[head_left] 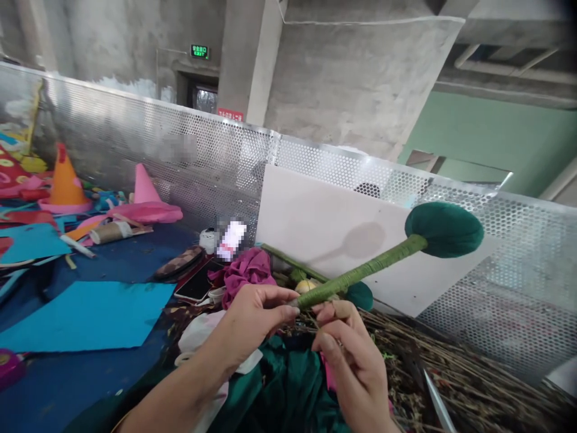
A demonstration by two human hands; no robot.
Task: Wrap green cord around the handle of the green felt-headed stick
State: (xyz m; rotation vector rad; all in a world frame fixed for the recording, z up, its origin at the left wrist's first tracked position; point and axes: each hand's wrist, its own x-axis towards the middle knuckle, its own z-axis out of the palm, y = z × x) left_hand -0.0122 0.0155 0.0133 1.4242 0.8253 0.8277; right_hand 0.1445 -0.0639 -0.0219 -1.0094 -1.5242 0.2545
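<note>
Near stalks (473,368) | left hand (256,310): pinching green stem (360,273) | right hand (354,355): alongside

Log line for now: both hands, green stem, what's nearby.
left hand: pinching lower end of green stem | right hand: fingers curled beside stem, grip unclear | stem top: dark green head | nearby: purple cloth, blue sheet
</note>
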